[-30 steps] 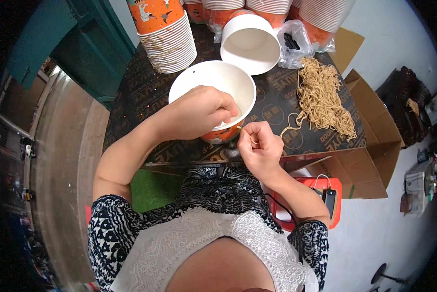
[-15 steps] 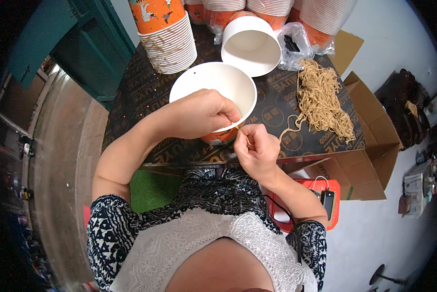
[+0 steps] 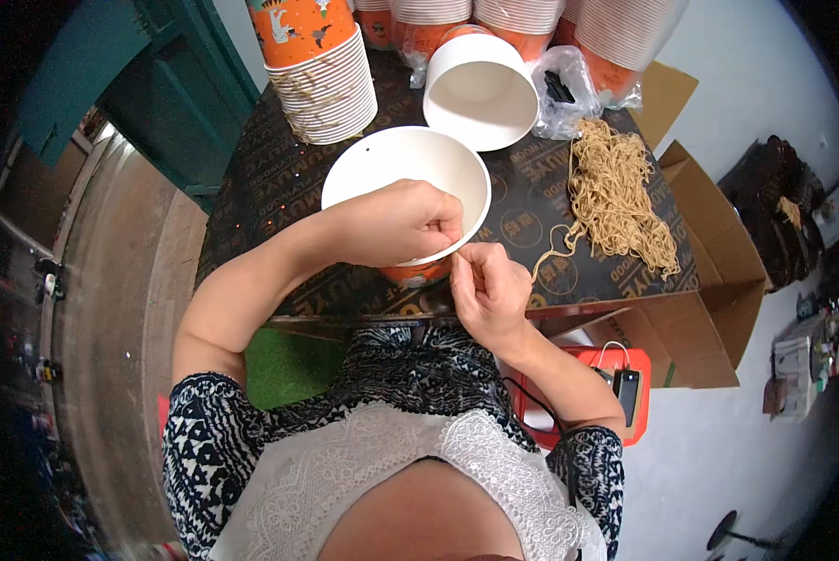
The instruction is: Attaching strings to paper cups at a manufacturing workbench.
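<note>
A large paper tub, white inside and orange outside, stands near the table's front edge with its mouth tilted toward me. My left hand reaches across its mouth, fingers closed just inside the near right rim; what they hold is hidden. Right outside that same rim, my right hand is closed in a pinch on a tan cord. The cord trails from there to a loose heap of tan cord on the table's right side.
A tall stack of orange tubs with cord bits along the rims stands at the back left. Another white tub lies tipped behind mine. Wrapped stacks and a plastic bag line the back. A cardboard box sits right of the table.
My left hand has lowered slightly at the rim, its fingers curled tighter. The short bit of cord seen between my hands earlier is now mostly covered. My right hand has hardly moved.
</note>
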The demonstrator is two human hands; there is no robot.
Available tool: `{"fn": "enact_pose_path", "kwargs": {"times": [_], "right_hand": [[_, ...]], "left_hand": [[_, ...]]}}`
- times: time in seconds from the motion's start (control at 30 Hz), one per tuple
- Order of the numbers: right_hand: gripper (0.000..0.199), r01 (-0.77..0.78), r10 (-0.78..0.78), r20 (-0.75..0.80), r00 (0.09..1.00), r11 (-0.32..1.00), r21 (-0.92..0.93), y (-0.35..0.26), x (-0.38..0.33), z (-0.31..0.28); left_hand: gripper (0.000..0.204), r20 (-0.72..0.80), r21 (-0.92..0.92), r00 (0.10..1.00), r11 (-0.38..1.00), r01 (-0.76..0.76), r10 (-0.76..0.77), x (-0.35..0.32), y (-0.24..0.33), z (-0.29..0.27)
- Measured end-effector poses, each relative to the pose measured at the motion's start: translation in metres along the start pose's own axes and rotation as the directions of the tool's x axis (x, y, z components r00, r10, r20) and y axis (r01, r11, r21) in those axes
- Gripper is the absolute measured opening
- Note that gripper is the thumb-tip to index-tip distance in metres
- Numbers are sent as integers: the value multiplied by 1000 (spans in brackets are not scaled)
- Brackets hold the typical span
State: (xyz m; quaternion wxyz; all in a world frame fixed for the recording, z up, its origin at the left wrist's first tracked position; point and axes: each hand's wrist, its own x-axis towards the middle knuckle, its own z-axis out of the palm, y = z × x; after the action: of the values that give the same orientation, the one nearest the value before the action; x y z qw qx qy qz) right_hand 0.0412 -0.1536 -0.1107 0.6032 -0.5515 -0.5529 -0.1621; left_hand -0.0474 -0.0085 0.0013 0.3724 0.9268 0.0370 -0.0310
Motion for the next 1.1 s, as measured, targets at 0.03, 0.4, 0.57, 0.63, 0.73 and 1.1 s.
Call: {"fn": "enact_pose_path", "kwargs": {"times": [0.03,0.4,0.57,0.63,0.73,1.1], "right_hand": [[13,-1,1,-1,1000,1000,0,-1,-1,-1],[6,-462,390,312,866,863,203,-15,-4,-25],[4,-388,322,315,893,905,175,-13,2,-23],[3,-386,316,326,891,905,179,-13,3,-23],[3,-422,349,352,868,894,153,-15,6,-26],[10,-361,297,292,909,911,200,-18,46,-40]], "left_hand": [[14,-7,45,1000,999,-2,2,-1,0,0],[13,-273,-217,961,976,-27,-34,-17,-12,-4],[12,-211,-620,968,784,-29,-132,-15,6,2],[10,-187,-714,971,700,-27,-152,-14,6,2],[12,-180,-687,972,727,-12,-154,-12,-1,5],[14,-95,-634,991,773,14,-96,-11,1,11]]}}
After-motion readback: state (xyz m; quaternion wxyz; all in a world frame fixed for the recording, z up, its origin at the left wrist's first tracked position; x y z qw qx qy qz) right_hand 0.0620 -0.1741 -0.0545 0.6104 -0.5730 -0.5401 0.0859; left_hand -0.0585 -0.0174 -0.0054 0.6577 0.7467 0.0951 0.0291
